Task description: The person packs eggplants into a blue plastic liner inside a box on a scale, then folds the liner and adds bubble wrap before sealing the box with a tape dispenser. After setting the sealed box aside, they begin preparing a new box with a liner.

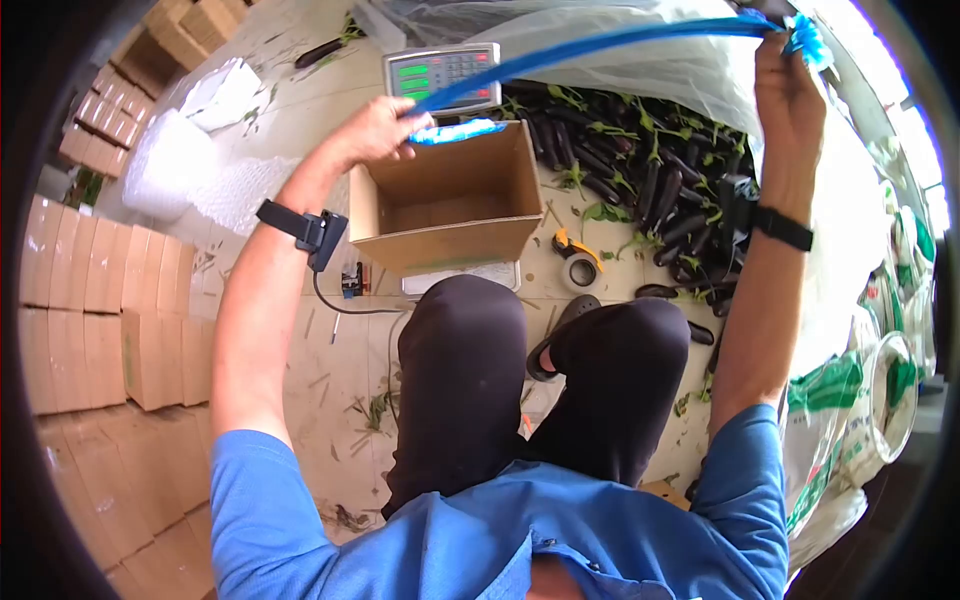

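Observation:
A long blue plastic bag (600,42), gathered into a narrow strip, stretches between my hands. My left hand (380,130) is closed on one end, just above the far left corner of an open cardboard box (450,243). Some blue plastic also lies along the box's far rim. My right hand (790,90), raised at the upper right, pinches the other end, where a crumpled bunch sticks out past the fingers. The box stands upright on a scale platform (463,281), and its visible inside is bare cardboard.
Behind the box is a scale display (440,78). Many eggplants (650,185) lie heaped at right, beside clear plastic sheeting (640,75). A tape dispenser (579,268) is near my shoe. Stacked cartons (90,260) and bubble wrap (175,160) stand left; white-green sacks (850,400) are right.

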`<state>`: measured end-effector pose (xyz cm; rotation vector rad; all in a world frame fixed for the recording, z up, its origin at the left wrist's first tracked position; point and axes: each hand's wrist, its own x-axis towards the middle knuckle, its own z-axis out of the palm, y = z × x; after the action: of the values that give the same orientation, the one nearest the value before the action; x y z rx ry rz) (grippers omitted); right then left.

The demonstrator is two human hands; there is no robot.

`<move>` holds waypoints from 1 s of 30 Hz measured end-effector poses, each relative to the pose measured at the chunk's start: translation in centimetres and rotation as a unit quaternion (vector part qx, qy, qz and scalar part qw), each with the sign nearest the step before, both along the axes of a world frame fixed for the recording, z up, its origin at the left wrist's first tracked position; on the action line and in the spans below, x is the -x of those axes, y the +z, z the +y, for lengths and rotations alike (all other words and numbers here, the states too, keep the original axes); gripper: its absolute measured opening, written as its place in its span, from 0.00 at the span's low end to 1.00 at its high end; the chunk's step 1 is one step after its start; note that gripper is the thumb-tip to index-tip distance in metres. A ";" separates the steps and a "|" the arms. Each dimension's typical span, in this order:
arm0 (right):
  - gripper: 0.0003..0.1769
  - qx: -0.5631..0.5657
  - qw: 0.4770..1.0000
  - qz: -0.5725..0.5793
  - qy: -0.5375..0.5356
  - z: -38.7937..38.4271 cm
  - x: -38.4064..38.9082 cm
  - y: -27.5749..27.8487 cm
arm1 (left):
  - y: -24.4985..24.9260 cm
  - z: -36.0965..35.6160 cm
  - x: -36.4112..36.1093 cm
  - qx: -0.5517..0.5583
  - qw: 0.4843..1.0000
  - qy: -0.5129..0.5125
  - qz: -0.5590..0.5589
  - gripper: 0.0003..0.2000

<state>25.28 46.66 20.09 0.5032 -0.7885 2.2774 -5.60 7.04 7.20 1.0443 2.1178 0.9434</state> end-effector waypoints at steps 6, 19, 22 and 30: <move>0.12 -0.297 0.826 -0.444 -0.179 -15.3 9.8 -7.0 | -7.8 -3.3 0.2 0.236 0.949 -0.208 0.031 0.37; 0.05 -0.396 0.795 -0.459 -0.036 -25.0 16.7 -17.4 | -5.0 -3.0 -4.0 -0.188 0.926 0.160 -0.286 0.15; 0.03 -0.373 0.774 -0.511 -0.022 -24.9 16.2 -17.4 | -4.9 -3.8 -3.9 -0.206 0.891 0.205 -0.349 0.09; 0.09 0.022 0.864 -0.499 0.063 -25.7 16.6 -16.0 | -6.3 -4.0 -5.6 -0.371 0.717 0.226 -0.545 0.06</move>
<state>8.71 21.00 4.13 -0.7656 -1.1795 2.6139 0.03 3.02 0.92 0.0445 0.9207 2.0821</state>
